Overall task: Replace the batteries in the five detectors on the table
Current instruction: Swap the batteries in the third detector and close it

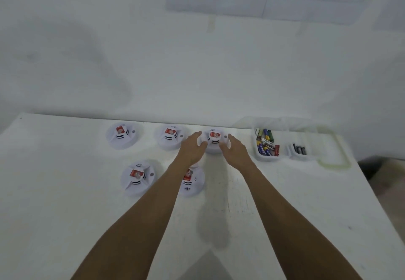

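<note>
Head view. On the white surface (285,192), toward 12 o'clock: round white plastic detector (213,140) with red label. Left hand (192,146) at its 9 o'clock and right hand (233,148) at its 3 o'clock, fingers and thumbs curved round the rim, apparently gripping despite blur. Four matching detectors (123,135) from 9 to 7 o'clock. Clear plastic tray (268,159) of mixed batteries (266,143) further toward 3 o'clock.

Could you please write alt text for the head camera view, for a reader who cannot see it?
A person's left hand and right hand grip the back-right white round detector from both sides on a white table. Four matching detectors lie to its left, and a clear plastic tray of colourful batteries sits to its right.
</note>
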The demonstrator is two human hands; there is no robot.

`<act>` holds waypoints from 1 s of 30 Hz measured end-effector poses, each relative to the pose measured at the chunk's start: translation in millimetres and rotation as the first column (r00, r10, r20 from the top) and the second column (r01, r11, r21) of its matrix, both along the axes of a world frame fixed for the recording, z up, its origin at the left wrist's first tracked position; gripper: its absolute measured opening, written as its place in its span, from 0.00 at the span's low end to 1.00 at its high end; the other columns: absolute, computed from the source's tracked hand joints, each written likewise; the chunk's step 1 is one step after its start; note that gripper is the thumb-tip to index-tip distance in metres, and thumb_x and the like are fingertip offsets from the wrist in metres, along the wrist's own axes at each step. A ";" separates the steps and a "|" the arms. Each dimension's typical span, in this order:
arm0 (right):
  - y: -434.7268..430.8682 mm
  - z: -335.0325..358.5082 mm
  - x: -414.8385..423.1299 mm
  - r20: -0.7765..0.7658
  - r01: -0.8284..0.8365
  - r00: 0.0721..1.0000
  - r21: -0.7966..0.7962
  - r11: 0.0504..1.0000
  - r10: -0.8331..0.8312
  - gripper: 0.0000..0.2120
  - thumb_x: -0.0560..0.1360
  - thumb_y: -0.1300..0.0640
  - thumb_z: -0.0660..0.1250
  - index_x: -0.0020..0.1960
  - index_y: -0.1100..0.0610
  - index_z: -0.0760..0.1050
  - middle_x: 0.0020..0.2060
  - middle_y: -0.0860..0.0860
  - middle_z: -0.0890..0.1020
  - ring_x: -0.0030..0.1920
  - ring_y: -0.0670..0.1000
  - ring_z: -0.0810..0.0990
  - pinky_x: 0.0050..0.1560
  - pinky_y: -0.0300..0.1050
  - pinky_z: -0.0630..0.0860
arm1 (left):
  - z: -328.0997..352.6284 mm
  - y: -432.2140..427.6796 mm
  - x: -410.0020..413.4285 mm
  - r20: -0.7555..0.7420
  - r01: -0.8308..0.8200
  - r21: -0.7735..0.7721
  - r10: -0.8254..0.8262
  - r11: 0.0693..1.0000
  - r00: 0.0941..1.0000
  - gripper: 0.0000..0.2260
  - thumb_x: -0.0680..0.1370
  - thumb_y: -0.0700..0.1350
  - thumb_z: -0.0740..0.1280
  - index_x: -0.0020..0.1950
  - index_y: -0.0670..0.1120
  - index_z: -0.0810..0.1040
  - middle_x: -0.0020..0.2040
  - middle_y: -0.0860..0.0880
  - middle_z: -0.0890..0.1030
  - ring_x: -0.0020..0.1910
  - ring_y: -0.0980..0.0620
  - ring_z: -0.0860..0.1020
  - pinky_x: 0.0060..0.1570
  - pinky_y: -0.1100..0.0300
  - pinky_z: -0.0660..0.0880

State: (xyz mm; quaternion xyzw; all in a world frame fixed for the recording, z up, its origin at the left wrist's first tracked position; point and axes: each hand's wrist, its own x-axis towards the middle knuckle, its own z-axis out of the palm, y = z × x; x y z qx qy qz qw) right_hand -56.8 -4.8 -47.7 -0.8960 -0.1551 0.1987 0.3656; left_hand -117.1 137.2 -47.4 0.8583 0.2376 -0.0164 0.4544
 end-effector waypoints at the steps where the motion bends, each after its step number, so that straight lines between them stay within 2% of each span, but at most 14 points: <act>1: 1.5 -2.7 2.3 -0.013 0.000 1.000 0.007 1.000 0.000 0.24 0.81 0.51 0.56 0.74 0.60 0.60 0.72 0.56 0.66 0.71 0.57 0.66 0.69 0.49 0.62 | -1.6 -0.1 3.3 -0.023 0.010 -0.019 -0.010 1.000 1.000 0.23 0.81 0.47 0.60 0.75 0.44 0.62 0.74 0.44 0.66 0.70 0.46 0.68 0.68 0.54 0.64; 5: 6.7 -3.6 1.5 -0.124 0.083 0.990 0.122 0.989 -0.067 0.24 0.81 0.55 0.57 0.75 0.59 0.59 0.73 0.55 0.65 0.71 0.57 0.66 0.69 0.52 0.65 | -3.4 -1.7 9.5 -0.049 -0.026 -0.115 0.020 0.993 0.999 0.25 0.79 0.49 0.62 0.74 0.41 0.64 0.70 0.41 0.71 0.64 0.42 0.73 0.64 0.46 0.71; 8: 8.6 -7.6 0.5 -0.150 0.157 0.981 0.229 0.961 -0.125 0.21 0.80 0.55 0.59 0.72 0.59 0.65 0.68 0.56 0.71 0.66 0.56 0.71 0.66 0.53 0.70 | -4.1 -4.6 8.0 -0.031 -0.077 -0.163 0.073 0.984 0.997 0.28 0.78 0.49 0.64 0.75 0.42 0.61 0.72 0.41 0.68 0.65 0.42 0.72 0.64 0.45 0.71; 10: 7.8 -7.3 -2.8 -0.186 0.240 0.965 0.334 0.911 -0.186 0.16 0.80 0.57 0.60 0.65 0.61 0.71 0.58 0.53 0.77 0.59 0.54 0.75 0.57 0.48 0.72 | 6.6 -10.4 1.6 -0.005 -0.086 -0.145 0.086 0.986 0.996 0.26 0.79 0.49 0.64 0.74 0.42 0.62 0.70 0.42 0.70 0.62 0.43 0.74 0.62 0.49 0.73; 13: 4.3 0.1 -12.1 -0.221 0.333 0.942 0.512 0.792 -0.253 0.08 0.78 0.60 0.59 0.51 0.63 0.75 0.44 0.55 0.76 0.46 0.56 0.76 0.48 0.50 0.77 | 19.7 -15.1 -9.4 0.108 -0.130 -0.111 0.142 0.985 0.984 0.15 0.80 0.48 0.63 0.64 0.45 0.71 0.57 0.48 0.75 0.53 0.48 0.74 0.51 0.61 0.74; 15: -0.1 9.8 -22.5 -0.270 0.385 0.922 0.584 0.714 -0.276 0.08 0.79 0.63 0.60 0.52 0.61 0.76 0.49 0.55 0.78 0.48 0.54 0.79 0.49 0.49 0.81 | 27.0 -16.7 -19.6 0.154 -0.165 -0.148 0.188 0.975 0.970 0.15 0.79 0.51 0.64 0.62 0.45 0.74 0.56 0.50 0.77 0.54 0.47 0.76 0.57 0.51 0.76; 17: -7.5 16.1 -34.1 -0.324 0.418 0.907 0.632 0.652 -0.267 0.11 0.78 0.64 0.61 0.59 0.59 0.77 0.54 0.52 0.79 0.53 0.52 0.80 0.49 0.44 0.81 | 33.9 -20.7 -32.3 0.189 -0.191 -0.197 0.229 0.961 0.955 0.10 0.78 0.53 0.65 0.53 0.49 0.76 0.51 0.51 0.80 0.51 0.48 0.78 0.57 0.44 0.76; 19: -16.9 22.9 -47.2 -0.343 0.403 0.913 0.680 0.612 -0.220 0.13 0.78 0.63 0.63 0.61 0.56 0.77 0.55 0.53 0.81 0.55 0.53 0.80 0.49 0.43 0.81 | 45.3 -29.7 -47.1 0.217 -0.202 -0.270 0.263 0.941 0.940 0.04 0.78 0.53 0.65 0.45 0.55 0.74 0.44 0.57 0.78 0.46 0.56 0.77 0.55 0.47 0.77; 21: -27.7 33.0 -63.3 -0.319 0.344 0.936 0.725 0.596 -0.151 0.13 0.78 0.61 0.64 0.60 0.52 0.77 0.54 0.55 0.82 0.56 0.55 0.80 0.51 0.44 0.80 | 58.9 -41.5 -61.4 0.249 -0.190 -0.345 0.284 0.919 0.926 0.05 0.78 0.53 0.65 0.42 0.59 0.72 0.43 0.60 0.77 0.45 0.60 0.76 0.55 0.51 0.77; 23: -38.6 43.2 -80.1 -0.320 0.319 0.941 0.745 0.586 -0.106 0.13 0.77 0.61 0.65 0.61 0.50 0.75 0.53 0.56 0.82 0.55 0.56 0.81 0.54 0.47 0.79 | 68.2 -52.1 -73.9 0.256 -0.200 -0.398 0.318 0.895 0.913 0.02 0.77 0.54 0.65 0.48 0.59 0.73 0.47 0.59 0.77 0.47 0.58 0.77 0.54 0.55 0.76; 25: -47.8 52.8 -97.4 -0.311 0.312 0.944 0.743 0.592 -0.107 0.16 0.76 0.59 0.68 0.62 0.50 0.72 0.54 0.53 0.82 0.54 0.53 0.82 0.54 0.48 0.80 | 74.7 -62.5 -84.2 0.220 -0.210 -0.430 0.327 0.878 0.919 0.18 0.75 0.60 0.64 0.62 0.55 0.71 0.55 0.56 0.75 0.51 0.56 0.76 0.58 0.54 0.75; 27: -55.1 60.2 -113.4 -0.208 0.252 0.967 0.692 0.676 -0.147 0.19 0.74 0.53 0.70 0.64 0.49 0.72 0.57 0.48 0.81 0.55 0.50 0.81 0.54 0.47 0.80 | 78.2 -71.9 -94.2 0.214 -0.199 -0.501 0.344 0.842 0.915 0.32 0.68 0.69 0.64 0.66 0.53 0.69 0.59 0.55 0.76 0.53 0.57 0.76 0.57 0.58 0.76; 28: -59.1 62.8 -120.4 -0.129 0.203 0.979 0.650 0.732 -0.156 0.19 0.74 0.51 0.70 0.64 0.49 0.72 0.57 0.46 0.80 0.55 0.47 0.81 0.54 0.44 0.80 | 79.5 -76.3 -98.4 0.240 -0.159 -0.551 0.338 0.819 0.910 0.32 0.68 0.69 0.64 0.66 0.52 0.69 0.60 0.54 0.77 0.52 0.59 0.76 0.54 0.62 0.76; 30: -66.3 69.7 -135.0 0.003 0.109 0.990 0.607 0.787 -0.139 0.17 0.75 0.52 0.69 0.62 0.50 0.73 0.57 0.44 0.80 0.54 0.42 0.79 0.52 0.33 0.78 | 80.6 -81.6 -104.9 0.211 -0.110 -0.634 0.309 0.765 0.927 0.25 0.75 0.59 0.63 0.67 0.48 0.69 0.64 0.48 0.75 0.50 0.59 0.76 0.48 0.67 0.75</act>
